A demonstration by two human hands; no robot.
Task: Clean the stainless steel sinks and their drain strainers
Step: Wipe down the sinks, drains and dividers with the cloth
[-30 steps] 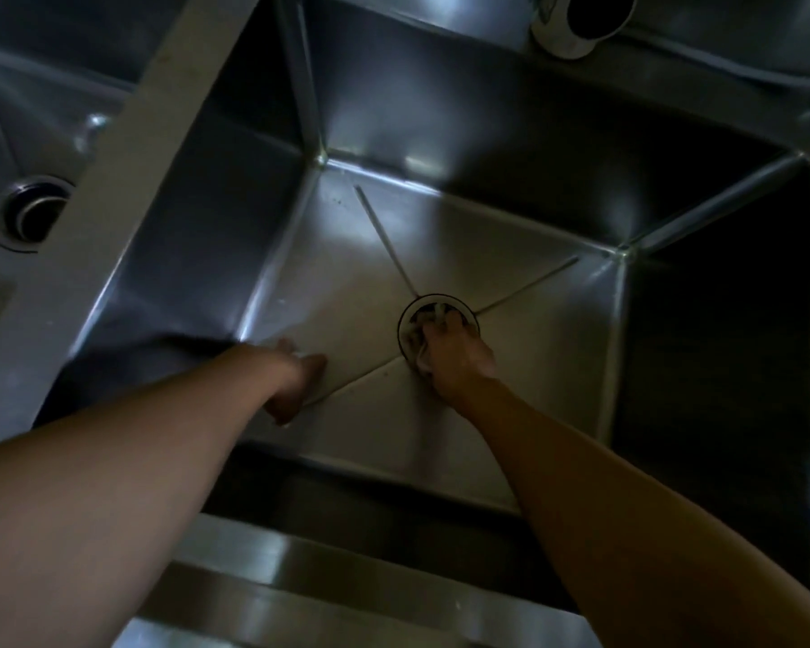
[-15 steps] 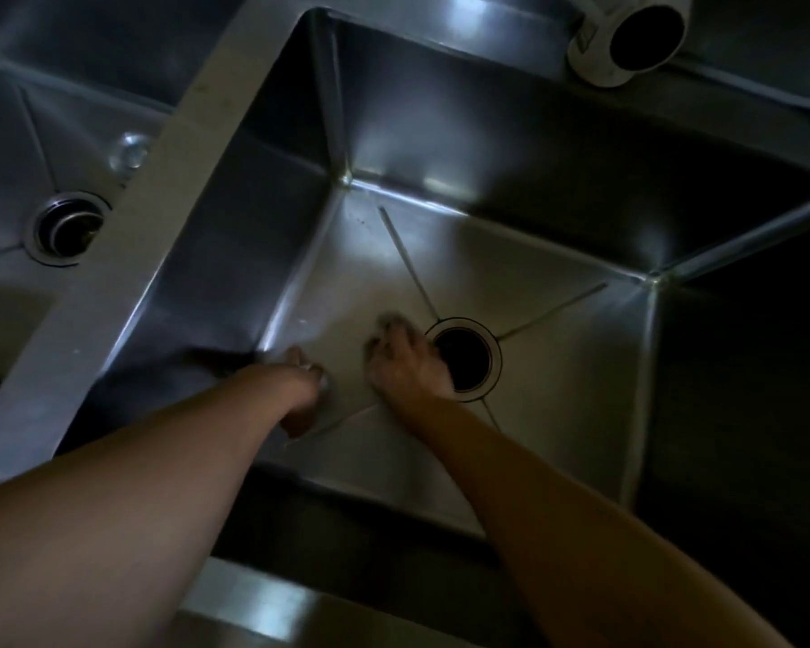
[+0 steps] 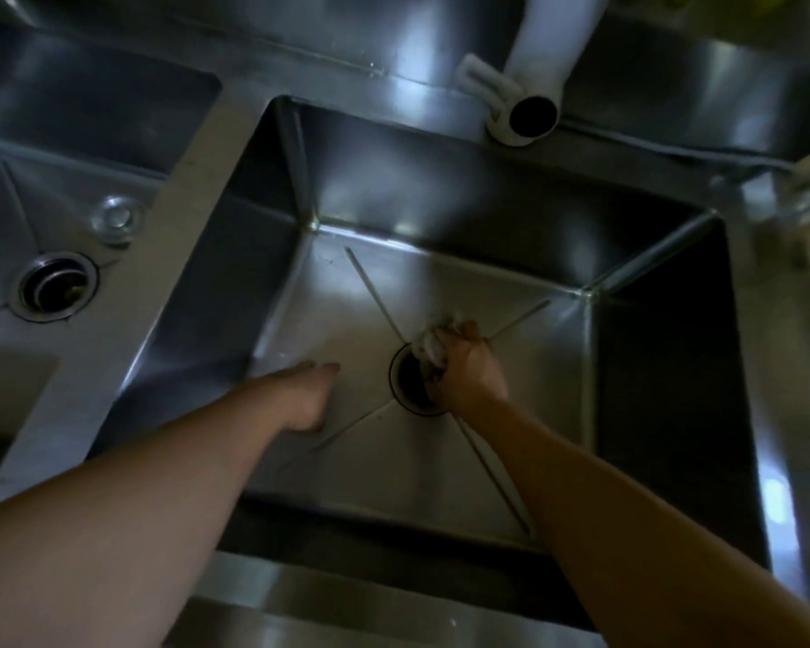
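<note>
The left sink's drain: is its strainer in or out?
Cannot tell: the left sink's drain shows dark rings inside, too dim to identify.

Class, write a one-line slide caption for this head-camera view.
Right hand grips a pale wad at the sink's drain; left hand rests flat.

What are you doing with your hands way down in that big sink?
A person is cleaning a deep stainless steel sink. The right hand grips a pale wad, probably a cloth, at the far rim of the open drain. The left hand rests on the sink floor, fingers straight. A white faucet spout hangs above, and the neighbouring sink's drain shows to the left.
</note>
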